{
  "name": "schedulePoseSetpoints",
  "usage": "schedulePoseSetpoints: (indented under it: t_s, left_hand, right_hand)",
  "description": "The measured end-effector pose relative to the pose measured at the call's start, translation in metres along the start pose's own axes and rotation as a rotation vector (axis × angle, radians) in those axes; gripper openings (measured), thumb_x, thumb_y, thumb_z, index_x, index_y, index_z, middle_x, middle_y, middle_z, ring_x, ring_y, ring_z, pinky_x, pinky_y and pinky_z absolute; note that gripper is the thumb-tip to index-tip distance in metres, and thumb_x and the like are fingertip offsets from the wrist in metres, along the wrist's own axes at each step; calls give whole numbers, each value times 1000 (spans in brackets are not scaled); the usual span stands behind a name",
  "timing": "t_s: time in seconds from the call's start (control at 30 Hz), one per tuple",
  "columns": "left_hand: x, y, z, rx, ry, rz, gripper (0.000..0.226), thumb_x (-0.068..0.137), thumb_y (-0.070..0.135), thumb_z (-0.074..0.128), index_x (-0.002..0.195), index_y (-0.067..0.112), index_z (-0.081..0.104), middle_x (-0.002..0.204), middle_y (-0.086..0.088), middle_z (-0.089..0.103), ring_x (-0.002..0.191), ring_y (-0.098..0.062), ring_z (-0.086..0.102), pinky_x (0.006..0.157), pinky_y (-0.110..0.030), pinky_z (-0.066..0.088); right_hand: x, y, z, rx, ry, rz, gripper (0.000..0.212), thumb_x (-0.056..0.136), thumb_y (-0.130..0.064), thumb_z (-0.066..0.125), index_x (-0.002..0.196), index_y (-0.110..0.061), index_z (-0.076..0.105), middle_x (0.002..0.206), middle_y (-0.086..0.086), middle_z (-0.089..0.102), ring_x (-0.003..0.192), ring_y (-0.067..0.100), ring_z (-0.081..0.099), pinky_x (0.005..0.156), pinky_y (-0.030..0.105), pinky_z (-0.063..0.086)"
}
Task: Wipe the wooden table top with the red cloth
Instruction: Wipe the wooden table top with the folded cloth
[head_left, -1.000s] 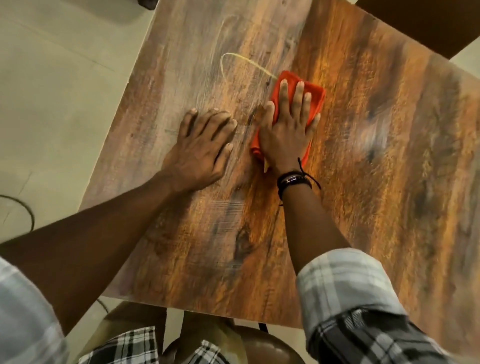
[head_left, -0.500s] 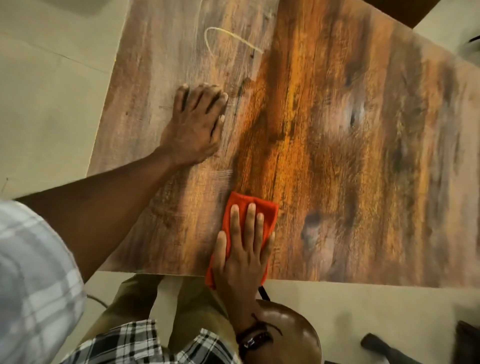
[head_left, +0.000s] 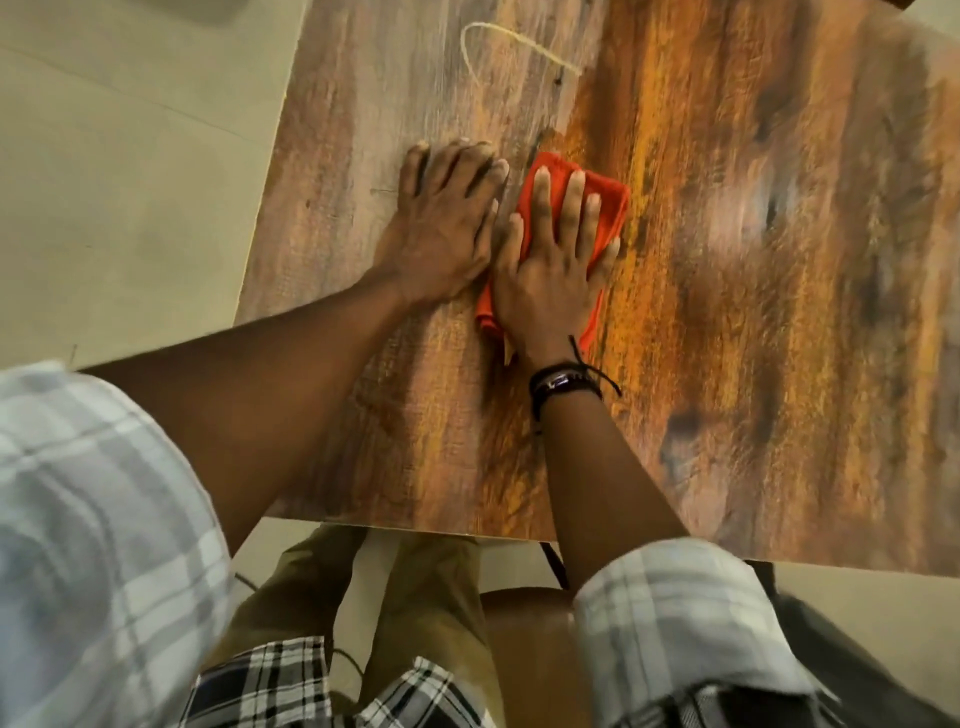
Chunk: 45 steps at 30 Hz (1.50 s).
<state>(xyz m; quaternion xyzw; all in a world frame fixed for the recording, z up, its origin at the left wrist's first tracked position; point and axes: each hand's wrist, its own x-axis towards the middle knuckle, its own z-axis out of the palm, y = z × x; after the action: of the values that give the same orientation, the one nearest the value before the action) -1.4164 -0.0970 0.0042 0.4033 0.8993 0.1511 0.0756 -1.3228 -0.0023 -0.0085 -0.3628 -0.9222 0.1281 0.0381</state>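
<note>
Head view, looking straight down. The right hand (head_left: 550, 275) lies flat on the cloth (head_left: 609, 203), fingers straight and spread, palm pressing it onto the table (head_left: 753, 312). No clench, nothing curled round the fabric. The cloth, red-orange and folded, sits on the left-hand part of the top, its far edge showing beyond the fingertips and a corner poking out by the wrist. Dark bands (head_left: 563, 383) circle that wrist, a loose cord end trailing off.

Just beside it, the left hand (head_left: 441, 234) rests palm down on bare wood, fingers relaxed, holding nothing. Its thumb side touches or all but touches the right hand; hard to tell which. Further up the top, a pale loop (head_left: 493, 36) lies on the grain; string or mark, I cannot tell.

Both forearms reach in from checked sleeves (head_left: 670, 623). Below the near edge are olive trousers (head_left: 426, 587), a brown stool (head_left: 524, 654), and pale floor (head_left: 130, 182) off to the left.
</note>
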Motion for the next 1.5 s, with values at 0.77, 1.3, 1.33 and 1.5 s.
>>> schedulePoseSetpoints:
  t_s: [0.77, 1.3, 1.33, 1.5]
  left_hand:
    - [0, -2, 0, -34, 45, 20, 51, 99, 27, 31, 148, 14, 37, 155, -8, 34, 147, -28, 24, 121, -52, 10]
    - [39, -22, -19, -69, 234, 24, 32, 96, 27, 42, 97, 5, 65, 100, -13, 65, 95, -31, 57, 91, -45, 36]
    - [52, -25, -24, -74, 252, 10, 30, 96, 26, 42, 99, 5, 63, 99, -14, 62, 94, -32, 55, 88, -44, 35]
    - [84, -38, -18, -50, 244, -32, 40, 100, 26, 37, 131, 3, 48, 135, -18, 50, 126, -34, 44, 106, -47, 32]
  right_hand:
    - [-66, 12, -7, -34, 35, 16, 57, 104, -47, 27, 159, -31, 23, 168, 0, 14, 156, 21, 9, 124, 55, 4]
    - [-21, 7, -3, -13, 51, -97, 57, 105, -46, 31, 159, -30, 25, 168, 0, 14, 156, 20, 10, 124, 54, 8]
    - [-47, 8, -5, -14, 23, -113, 57, 105, -46, 32, 159, -31, 22, 168, -1, 11, 156, 19, 6, 125, 53, 7]
    - [-85, 12, -11, -9, -65, -130, 58, 104, -46, 29, 159, -35, 18, 169, -4, 6, 156, 16, 0, 123, 55, 5]
